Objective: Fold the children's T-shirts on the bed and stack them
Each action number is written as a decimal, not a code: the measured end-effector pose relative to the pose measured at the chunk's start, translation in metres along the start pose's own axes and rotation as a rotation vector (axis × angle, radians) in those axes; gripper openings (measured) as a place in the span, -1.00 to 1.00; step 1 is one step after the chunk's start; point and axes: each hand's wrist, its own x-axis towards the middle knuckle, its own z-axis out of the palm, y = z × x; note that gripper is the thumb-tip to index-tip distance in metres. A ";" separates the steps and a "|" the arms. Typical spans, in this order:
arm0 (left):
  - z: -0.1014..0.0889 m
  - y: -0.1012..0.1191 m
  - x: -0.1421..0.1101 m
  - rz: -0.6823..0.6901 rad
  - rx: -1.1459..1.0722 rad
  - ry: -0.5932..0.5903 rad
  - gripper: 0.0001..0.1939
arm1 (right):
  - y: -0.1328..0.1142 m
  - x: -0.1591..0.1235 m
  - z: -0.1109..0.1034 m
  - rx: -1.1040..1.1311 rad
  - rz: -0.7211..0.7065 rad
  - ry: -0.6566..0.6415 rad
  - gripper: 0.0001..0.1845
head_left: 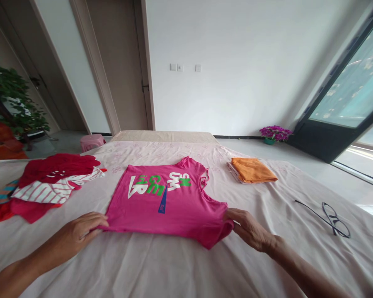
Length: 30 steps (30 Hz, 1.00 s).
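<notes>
A pink T-shirt (180, 211) with white, green and blue print lies spread sideways on the pale bedsheet (136, 265), its neck to the right. My left hand (85, 228) pinches the shirt's near hem corner at the left. At the near right, my right hand (248, 227) grips the sleeve end, with the fingertips partly hidden by cloth. Close to the right sleeve, the near edge is lifted and slightly bunched. The far sleeve points away from me.
A loose heap of red and striped clothes (46, 186) lies at left. Folded orange cloth (253, 170) rests on other folded cloth at right, with black-framed glasses (332, 221) nearer. Beyond the bed stand a pink stool (92, 142) and a purple flower pot (275, 134).
</notes>
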 end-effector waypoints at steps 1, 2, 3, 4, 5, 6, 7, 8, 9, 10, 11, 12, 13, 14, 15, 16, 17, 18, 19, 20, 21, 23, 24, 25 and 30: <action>-0.002 0.001 0.004 -0.074 -0.070 -0.010 -0.78 | 0.001 0.008 -0.001 0.036 0.045 0.024 -0.70; -0.004 0.001 0.011 -0.148 -0.143 -0.015 -0.75 | 0.004 0.018 -0.002 0.062 0.088 0.057 -0.70; -0.004 0.001 0.020 -0.213 -0.211 -0.007 -0.71 | 0.007 0.032 -0.002 0.074 0.121 0.099 -0.71; -0.002 0.000 0.031 -0.269 -0.272 0.019 -0.66 | 0.013 0.047 -0.003 0.075 0.144 0.148 -0.71; 0.000 -0.001 0.043 -0.313 -0.323 0.060 -0.62 | 0.019 0.063 -0.003 0.055 0.153 0.199 -0.71; 0.003 -0.004 0.055 -0.349 -0.364 0.107 -0.58 | 0.026 0.080 -0.004 0.022 0.147 0.241 -0.70; 0.007 -0.007 0.067 -0.380 -0.391 0.159 -0.55 | 0.034 0.096 -0.005 -0.014 0.142 0.271 -0.68; 0.012 -0.011 0.078 -0.408 -0.401 0.209 -0.55 | 0.042 0.112 -0.006 -0.056 0.145 0.285 -0.65; 0.017 -0.015 0.088 -0.436 -0.393 0.249 -0.55 | 0.050 0.126 -0.006 -0.100 0.158 0.290 -0.63; 0.022 -0.020 0.097 -0.463 -0.367 0.273 -0.57 | 0.058 0.140 -0.007 -0.144 0.186 0.291 -0.63; 0.026 -0.024 0.104 -0.488 -0.326 0.284 -0.59 | 0.066 0.152 -0.007 -0.188 0.225 0.289 -0.64; 0.030 -0.029 0.111 -0.513 -0.271 0.283 -0.62 | 0.073 0.162 -0.007 -0.232 0.273 0.288 -0.66; 0.033 -0.033 0.116 -0.536 -0.208 0.270 -0.64 | 0.079 0.171 -0.007 -0.270 0.329 0.289 -0.68; 0.036 -0.037 0.120 -0.556 -0.139 0.249 -0.66 | 0.085 0.179 -0.006 -0.302 0.386 0.291 -0.70; 0.039 -0.040 0.123 -0.572 -0.065 0.226 -0.67 | 0.091 0.185 -0.005 -0.324 0.436 0.294 -0.70; 0.041 -0.042 0.125 -0.583 0.010 0.207 -0.68 | 0.095 0.190 -0.004 -0.339 0.478 0.303 -0.69; 0.042 -0.042 0.125 -0.585 0.078 0.193 -0.67 | 0.098 0.192 -0.004 -0.351 0.510 0.321 -0.68; 0.042 -0.042 0.124 -0.576 0.138 0.195 -0.67 | 0.100 0.191 -0.003 -0.365 0.528 0.347 -0.68; 0.042 -0.041 0.121 -0.553 0.187 0.216 -0.66 | 0.100 0.188 -0.003 -0.384 0.528 0.379 -0.68; 0.041 -0.038 0.116 -0.509 0.228 0.251 -0.65 | 0.098 0.182 -0.002 -0.402 0.508 0.410 -0.69; 0.040 -0.035 0.110 -0.440 0.259 0.292 -0.65 | 0.095 0.174 -0.002 -0.412 0.466 0.426 -0.71; 0.037 -0.027 0.095 -0.248 0.287 0.338 -0.65 | 0.084 0.151 0.001 -0.400 0.309 0.365 -0.75; 0.035 -0.022 0.087 -0.139 0.287 0.322 -0.66 | 0.078 0.138 0.003 -0.386 0.209 0.294 -0.78; 0.035 -0.018 0.080 -0.035 0.282 0.282 -0.67 | 0.071 0.126 0.006 -0.383 0.109 0.208 -0.81; 0.040 -0.002 0.067 0.208 0.299 0.126 -0.65 | 0.059 0.096 0.026 -0.540 -0.095 0.034 -0.68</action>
